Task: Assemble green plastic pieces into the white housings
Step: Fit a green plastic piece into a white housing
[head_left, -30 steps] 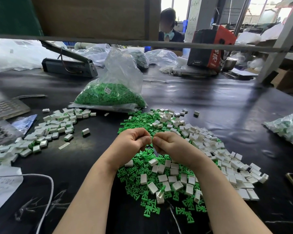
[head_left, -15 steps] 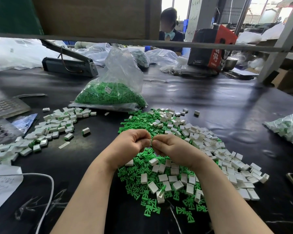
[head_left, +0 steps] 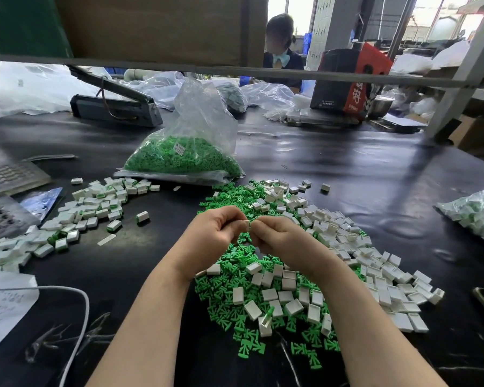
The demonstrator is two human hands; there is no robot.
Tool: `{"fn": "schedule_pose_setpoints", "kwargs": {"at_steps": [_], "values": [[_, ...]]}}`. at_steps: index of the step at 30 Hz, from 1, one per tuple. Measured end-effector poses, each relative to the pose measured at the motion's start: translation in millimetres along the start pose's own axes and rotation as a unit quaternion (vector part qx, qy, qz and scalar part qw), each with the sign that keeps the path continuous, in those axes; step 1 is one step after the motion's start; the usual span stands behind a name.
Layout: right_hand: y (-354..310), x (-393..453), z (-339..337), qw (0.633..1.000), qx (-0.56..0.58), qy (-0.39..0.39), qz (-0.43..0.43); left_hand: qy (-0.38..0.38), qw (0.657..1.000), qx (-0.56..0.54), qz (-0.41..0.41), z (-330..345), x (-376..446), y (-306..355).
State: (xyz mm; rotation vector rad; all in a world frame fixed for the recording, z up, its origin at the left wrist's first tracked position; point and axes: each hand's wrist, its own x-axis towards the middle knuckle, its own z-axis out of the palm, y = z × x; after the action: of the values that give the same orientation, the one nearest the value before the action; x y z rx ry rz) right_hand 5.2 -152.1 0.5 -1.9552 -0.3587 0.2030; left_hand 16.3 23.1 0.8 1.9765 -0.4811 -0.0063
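My left hand and my right hand meet fingertip to fingertip above a heap of loose green plastic pieces mixed with white housings. Between the fingertips a small white housing shows, pinched from both sides; most of it is hidden by the fingers. I cannot see a green piece in either hand. To the left lies a pile of housings with green inserts. One housing with a green piece sticking out lies near the front of the heap.
A clear bag of green pieces stands behind the heap. A bag of white and green parts lies at the right edge. A heat sealer and a red-black box stand at the back, where another person sits. A white cable and paper lie front left.
Both hands have stayed together over the heap, with only slight finger movement around the small part.
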Motion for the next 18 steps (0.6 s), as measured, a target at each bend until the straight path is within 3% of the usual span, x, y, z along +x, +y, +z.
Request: {"fn": "schedule_pose_setpoints", "kwargs": {"at_steps": [6,13,18], "values": [[2.0,2.6,0.9,0.991,0.122,0.014,0.057,0.019,0.999,0.020,0.040,3.0,0.9,-3.1],[4.7,2.4,-4.9,0.966,0.248,0.018,0.074,0.036,0.999,-0.022,0.012,0.5,2.6,-5.0],[6.0,2.7,-5.1,0.984,0.168,0.056,0.028,0.033,0.998,-0.052,-0.014,-2.2,2.6,-6.7]]}}
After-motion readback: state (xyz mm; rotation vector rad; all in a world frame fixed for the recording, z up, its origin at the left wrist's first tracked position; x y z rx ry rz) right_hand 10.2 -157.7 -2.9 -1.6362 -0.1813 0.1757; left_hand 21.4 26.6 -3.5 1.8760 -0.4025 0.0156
